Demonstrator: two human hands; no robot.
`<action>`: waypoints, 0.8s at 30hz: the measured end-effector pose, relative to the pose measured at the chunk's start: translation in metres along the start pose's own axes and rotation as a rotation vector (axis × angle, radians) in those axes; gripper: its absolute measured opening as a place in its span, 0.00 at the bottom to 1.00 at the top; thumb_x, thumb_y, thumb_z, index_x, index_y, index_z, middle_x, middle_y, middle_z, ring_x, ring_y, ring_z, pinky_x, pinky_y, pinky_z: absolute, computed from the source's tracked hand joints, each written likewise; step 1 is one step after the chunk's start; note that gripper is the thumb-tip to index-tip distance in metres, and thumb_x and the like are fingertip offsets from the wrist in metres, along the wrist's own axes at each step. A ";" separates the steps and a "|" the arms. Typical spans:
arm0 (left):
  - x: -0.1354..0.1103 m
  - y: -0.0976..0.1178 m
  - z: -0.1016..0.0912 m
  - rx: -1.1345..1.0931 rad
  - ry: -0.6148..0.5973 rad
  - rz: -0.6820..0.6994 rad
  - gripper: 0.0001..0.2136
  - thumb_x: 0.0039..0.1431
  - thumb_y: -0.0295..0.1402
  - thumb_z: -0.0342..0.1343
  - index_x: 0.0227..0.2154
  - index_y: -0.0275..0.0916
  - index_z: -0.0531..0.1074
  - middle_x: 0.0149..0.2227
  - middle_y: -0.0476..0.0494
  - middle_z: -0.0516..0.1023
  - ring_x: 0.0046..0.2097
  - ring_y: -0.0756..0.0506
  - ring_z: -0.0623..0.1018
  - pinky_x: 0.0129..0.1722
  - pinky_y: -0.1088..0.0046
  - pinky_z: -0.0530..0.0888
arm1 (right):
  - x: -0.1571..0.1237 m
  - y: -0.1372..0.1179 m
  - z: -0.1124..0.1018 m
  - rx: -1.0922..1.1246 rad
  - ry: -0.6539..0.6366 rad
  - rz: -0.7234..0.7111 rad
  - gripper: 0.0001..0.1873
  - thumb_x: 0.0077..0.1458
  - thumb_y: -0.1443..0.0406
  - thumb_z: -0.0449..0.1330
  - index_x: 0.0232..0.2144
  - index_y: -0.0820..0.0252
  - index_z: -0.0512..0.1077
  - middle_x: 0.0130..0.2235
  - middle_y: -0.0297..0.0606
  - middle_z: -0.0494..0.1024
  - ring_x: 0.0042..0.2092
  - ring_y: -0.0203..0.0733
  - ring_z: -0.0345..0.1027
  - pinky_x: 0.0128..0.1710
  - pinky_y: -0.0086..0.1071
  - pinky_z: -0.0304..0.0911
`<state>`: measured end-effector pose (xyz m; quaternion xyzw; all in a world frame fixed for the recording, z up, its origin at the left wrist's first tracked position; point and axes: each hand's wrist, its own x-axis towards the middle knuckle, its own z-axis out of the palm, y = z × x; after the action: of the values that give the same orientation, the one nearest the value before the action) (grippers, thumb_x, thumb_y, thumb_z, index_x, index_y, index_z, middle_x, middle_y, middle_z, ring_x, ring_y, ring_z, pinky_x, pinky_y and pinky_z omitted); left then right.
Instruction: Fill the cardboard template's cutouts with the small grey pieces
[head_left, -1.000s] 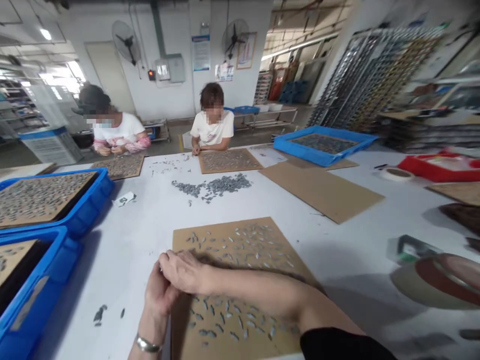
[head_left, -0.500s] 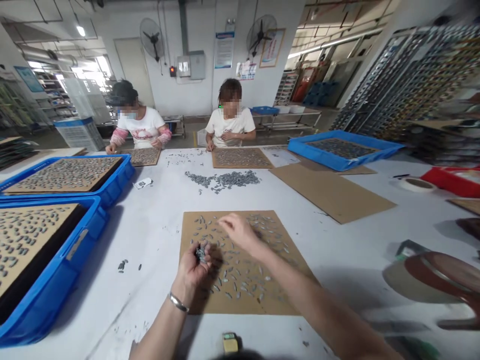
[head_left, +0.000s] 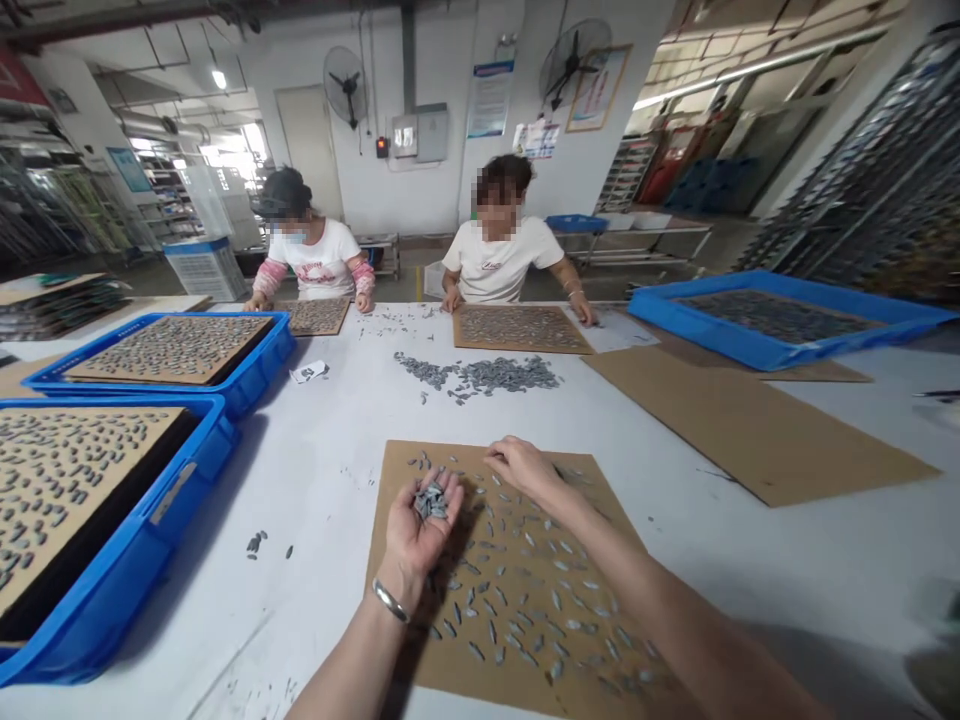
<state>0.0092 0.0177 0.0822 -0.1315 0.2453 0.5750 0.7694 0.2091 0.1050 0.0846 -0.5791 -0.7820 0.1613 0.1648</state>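
My left hand (head_left: 420, 525) is cupped palm up over the left side of a brown cardboard sheet (head_left: 600, 520), holding a small heap of grey metal pieces (head_left: 430, 500). My right hand (head_left: 525, 468) rests palm down near the top of that sheet, fingertips touching it among the pieces; I cannot tell whether it pinches one. Several grey pieces (head_left: 525, 590) lie spread in rows over the cardboard. A loose pile of the same pieces (head_left: 487, 375) lies further out on the white table (head_left: 330, 470).
Two blue crates (head_left: 217, 440) with filled cardboard sheets stand at the left, another blue crate (head_left: 757, 345) at far right. A bare cardboard sheet (head_left: 750, 420) lies right of centre. Two people sit across the table, hands on their own sheets.
My hands have parted: the left has opened palm up showing the pieces, the right has reached out to the top of the sheet. The view has swung leftward.
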 end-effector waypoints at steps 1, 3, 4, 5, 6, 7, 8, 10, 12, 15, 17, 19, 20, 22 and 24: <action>0.000 0.000 -0.002 0.006 -0.020 -0.009 0.13 0.70 0.30 0.46 0.50 0.32 0.72 0.49 0.30 0.80 0.52 0.37 0.82 0.47 0.57 0.82 | -0.003 -0.008 0.002 0.038 -0.004 -0.051 0.09 0.63 0.65 0.60 0.38 0.58 0.82 0.41 0.44 0.82 0.43 0.43 0.75 0.44 0.30 0.65; 0.000 0.000 -0.005 0.027 -0.048 -0.010 0.13 0.70 0.30 0.47 0.48 0.32 0.73 0.45 0.32 0.81 0.47 0.40 0.83 0.47 0.58 0.82 | -0.011 -0.026 0.006 0.139 -0.035 -0.214 0.11 0.66 0.64 0.57 0.43 0.56 0.81 0.44 0.41 0.81 0.44 0.42 0.75 0.46 0.31 0.66; 0.000 0.001 -0.007 0.030 -0.053 -0.003 0.12 0.70 0.30 0.47 0.46 0.32 0.74 0.42 0.35 0.81 0.44 0.41 0.83 0.46 0.60 0.81 | -0.016 -0.036 0.009 0.173 -0.052 -0.309 0.12 0.66 0.65 0.57 0.44 0.55 0.81 0.45 0.41 0.81 0.45 0.42 0.75 0.47 0.32 0.67; 0.001 0.002 -0.008 0.028 -0.051 0.006 0.11 0.70 0.30 0.48 0.44 0.32 0.74 0.38 0.37 0.81 0.40 0.43 0.83 0.44 0.62 0.81 | -0.020 -0.044 0.012 0.181 -0.068 -0.397 0.13 0.66 0.67 0.57 0.46 0.54 0.80 0.46 0.41 0.81 0.46 0.43 0.74 0.48 0.34 0.67; 0.001 0.002 -0.010 0.024 -0.040 0.008 0.10 0.70 0.30 0.48 0.41 0.33 0.74 0.36 0.39 0.81 0.38 0.45 0.82 0.43 0.64 0.81 | -0.023 -0.051 0.014 0.159 -0.080 -0.464 0.14 0.65 0.69 0.57 0.48 0.54 0.79 0.47 0.42 0.81 0.48 0.45 0.73 0.50 0.37 0.66; 0.002 0.003 -0.011 0.021 -0.024 0.003 0.10 0.71 0.30 0.48 0.39 0.33 0.74 0.34 0.41 0.80 0.36 0.45 0.82 0.42 0.65 0.81 | -0.026 -0.057 0.016 0.115 -0.089 -0.502 0.15 0.65 0.70 0.57 0.49 0.53 0.79 0.47 0.42 0.80 0.49 0.46 0.72 0.51 0.39 0.66; 0.002 0.003 -0.013 0.021 -0.009 -0.009 0.10 0.71 0.30 0.48 0.37 0.33 0.73 0.33 0.41 0.80 0.35 0.46 0.81 0.41 0.66 0.80 | -0.028 -0.060 0.018 0.073 -0.097 -0.516 0.16 0.64 0.71 0.57 0.50 0.53 0.78 0.47 0.43 0.80 0.50 0.47 0.71 0.52 0.41 0.65; 0.003 0.002 -0.015 0.044 0.005 -0.051 0.11 0.71 0.31 0.48 0.35 0.33 0.73 0.32 0.40 0.80 0.35 0.45 0.82 0.41 0.66 0.80 | -0.031 -0.061 0.020 0.037 -0.118 -0.508 0.14 0.64 0.71 0.58 0.49 0.55 0.78 0.45 0.42 0.80 0.50 0.48 0.71 0.52 0.41 0.65; 0.004 0.001 -0.018 0.079 0.000 -0.094 0.10 0.71 0.30 0.49 0.35 0.33 0.73 0.32 0.40 0.80 0.35 0.45 0.82 0.40 0.66 0.81 | -0.034 -0.058 0.021 0.047 -0.136 -0.490 0.12 0.64 0.72 0.58 0.46 0.56 0.77 0.44 0.41 0.79 0.48 0.46 0.71 0.51 0.40 0.65; 0.005 -0.004 -0.021 0.134 0.004 -0.133 0.09 0.70 0.28 0.49 0.34 0.33 0.72 0.30 0.41 0.80 0.33 0.46 0.82 0.37 0.68 0.80 | -0.043 -0.053 0.021 0.040 -0.155 -0.456 0.11 0.64 0.73 0.56 0.44 0.57 0.75 0.43 0.40 0.78 0.45 0.43 0.71 0.48 0.37 0.66; 0.004 -0.007 -0.021 0.163 0.012 -0.150 0.09 0.70 0.28 0.50 0.33 0.33 0.72 0.30 0.42 0.80 0.31 0.47 0.81 0.36 0.69 0.80 | -0.051 -0.052 0.020 0.030 -0.165 -0.429 0.11 0.64 0.73 0.55 0.44 0.57 0.74 0.43 0.40 0.77 0.43 0.42 0.71 0.46 0.35 0.67; 0.003 -0.012 -0.022 0.183 0.007 -0.170 0.09 0.70 0.28 0.50 0.33 0.33 0.72 0.30 0.41 0.80 0.31 0.47 0.81 0.36 0.69 0.81 | -0.060 -0.053 0.019 0.007 -0.164 -0.404 0.12 0.65 0.73 0.54 0.45 0.57 0.74 0.43 0.39 0.76 0.43 0.41 0.71 0.44 0.33 0.66; 0.002 -0.014 -0.022 0.193 0.002 -0.179 0.09 0.70 0.28 0.50 0.33 0.33 0.72 0.31 0.41 0.81 0.31 0.46 0.82 0.36 0.69 0.81 | -0.065 -0.053 0.017 -0.018 -0.163 -0.393 0.12 0.65 0.73 0.54 0.44 0.57 0.74 0.42 0.39 0.76 0.43 0.41 0.71 0.44 0.33 0.66; 0.000 -0.018 -0.023 0.215 0.003 -0.199 0.09 0.70 0.29 0.51 0.33 0.33 0.72 0.30 0.41 0.81 0.32 0.46 0.82 0.36 0.69 0.81 | -0.074 -0.053 0.015 -0.084 -0.155 -0.369 0.11 0.66 0.72 0.53 0.42 0.57 0.74 0.41 0.39 0.76 0.42 0.42 0.71 0.42 0.33 0.65; 0.000 -0.022 -0.024 0.232 0.012 -0.232 0.09 0.70 0.29 0.52 0.33 0.34 0.71 0.30 0.41 0.80 0.32 0.46 0.82 0.36 0.69 0.81 | -0.082 -0.053 0.012 -0.132 -0.149 -0.352 0.10 0.67 0.72 0.53 0.40 0.57 0.74 0.40 0.39 0.76 0.41 0.42 0.71 0.40 0.33 0.64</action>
<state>0.0248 -0.0009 0.0603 -0.0726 0.2979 0.4495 0.8390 0.1808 0.0110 0.0920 -0.4295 -0.8900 0.1208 0.0941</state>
